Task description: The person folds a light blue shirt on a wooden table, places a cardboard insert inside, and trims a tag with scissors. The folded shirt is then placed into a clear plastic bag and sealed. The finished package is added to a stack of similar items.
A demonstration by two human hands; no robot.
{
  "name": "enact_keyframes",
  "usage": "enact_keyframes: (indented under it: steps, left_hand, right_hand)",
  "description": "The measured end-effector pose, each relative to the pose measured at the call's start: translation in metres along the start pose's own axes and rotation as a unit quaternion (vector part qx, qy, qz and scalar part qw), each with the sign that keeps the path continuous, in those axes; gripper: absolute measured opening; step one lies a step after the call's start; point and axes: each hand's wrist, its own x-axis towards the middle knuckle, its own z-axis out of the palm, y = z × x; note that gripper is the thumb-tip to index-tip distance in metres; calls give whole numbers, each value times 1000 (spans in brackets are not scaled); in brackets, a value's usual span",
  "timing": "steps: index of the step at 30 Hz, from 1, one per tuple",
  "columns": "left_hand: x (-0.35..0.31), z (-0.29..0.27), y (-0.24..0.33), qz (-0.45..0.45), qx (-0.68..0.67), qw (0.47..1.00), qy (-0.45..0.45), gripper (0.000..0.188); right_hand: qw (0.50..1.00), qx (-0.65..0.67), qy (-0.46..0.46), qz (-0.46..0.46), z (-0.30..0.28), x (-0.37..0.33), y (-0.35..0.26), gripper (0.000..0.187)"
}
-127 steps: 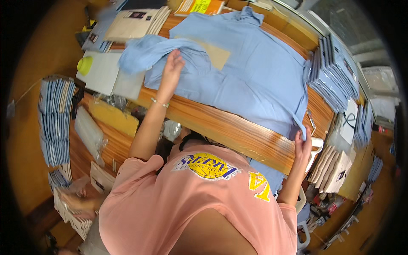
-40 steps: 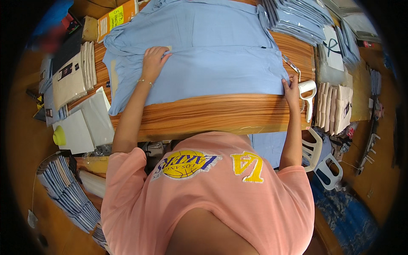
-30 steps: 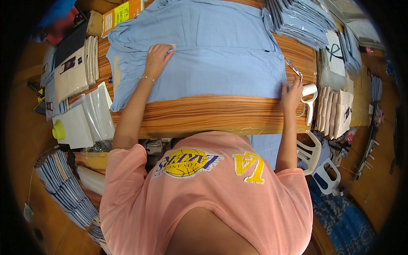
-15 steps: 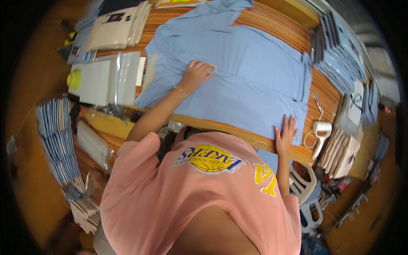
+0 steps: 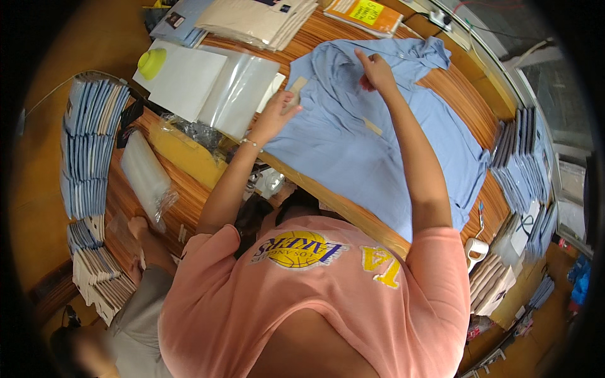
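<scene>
A light blue shirt [image 5: 353,157] lies spread over the wooden table [image 5: 466,110], rumpled at its far left part. My left hand [image 5: 275,118] is at the shirt's left edge, thumb and fingers apart, beside a beige strip [image 5: 297,88]. Over the far part of the shirt is my right hand [image 5: 378,71], one finger stretched out and the others bent; a gap shows between them. Another beige strip [image 5: 372,126] lies on the middle of the shirt, touched by neither hand.
Clear plastic bags [image 5: 238,91] and a white board [image 5: 186,82] with a yellow-green round object [image 5: 151,63] lie left. Folded shirts stand stacked at left [image 5: 94,148] and right [image 5: 520,167]. A white-handled roller [image 5: 476,251] sits near right. Another person [image 5: 142,321] is at lower left.
The view has turned. My left hand has left the middle strip for the shirt's left edge. My right hand has moved from the near right edge to the far part. Another person has come into view.
</scene>
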Motion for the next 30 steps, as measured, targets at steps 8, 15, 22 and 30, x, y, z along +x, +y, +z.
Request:
enact_keyframes:
  steps: [8,15,22,30]
  left_hand:
    - [-6,-1,-27,77,42,993,-76,73]
    - [2,2,-28,77,90,991,-61,65]
    - [7,0,1,95,151,983,-33,29]
    - [20,13,-10,240,204,948,43,27]
  right_hand:
    - [992,100,-68,-24,-23,79,-2,24]
    - [981,-6,116,-154,-112,91,-11,17]
    - [982,92,54,-155,-141,72,2,11]
    - [977,142,-28,-154,-152,16,6,15]
